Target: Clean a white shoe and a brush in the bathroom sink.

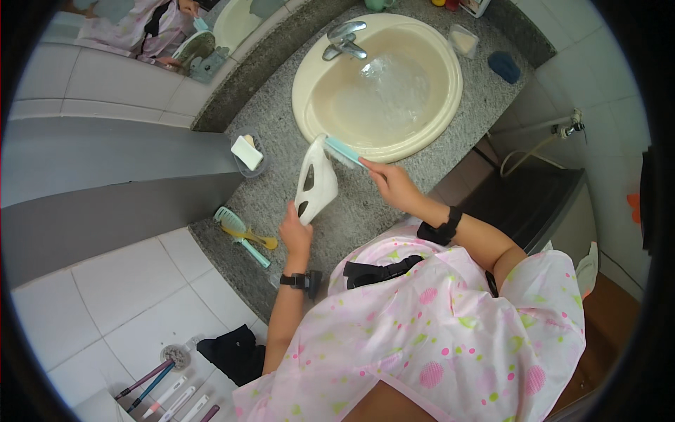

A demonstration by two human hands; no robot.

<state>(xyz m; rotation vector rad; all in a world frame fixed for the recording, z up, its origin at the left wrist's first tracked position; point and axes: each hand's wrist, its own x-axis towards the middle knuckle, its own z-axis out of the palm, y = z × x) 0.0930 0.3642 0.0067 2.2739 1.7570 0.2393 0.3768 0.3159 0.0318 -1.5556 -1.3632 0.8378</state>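
My left hand (295,231) is closed round the lower end of a white curved piece with two dark openings (322,184), shaped somewhat like a face mask. It is held up over the counter, just in front of the sink. My right hand (395,187) grips a light-blue scrubbing brush (344,150) with white bristles. The brush's head meets the upper end of the white piece, bristles facing down toward it. Behind them is the cream oval sink (306,112), with whitish water in its bowl and a chrome faucet (344,41) at its back.
On the grey counter (271,200), a soap dish with white soap (247,152) stands to the left. Near the left edge lie a mint hairbrush (240,235) and a yellow utensil (261,240). A dark blue pad (503,67) rests at right. A mirror (158,35) hangs at upper left.
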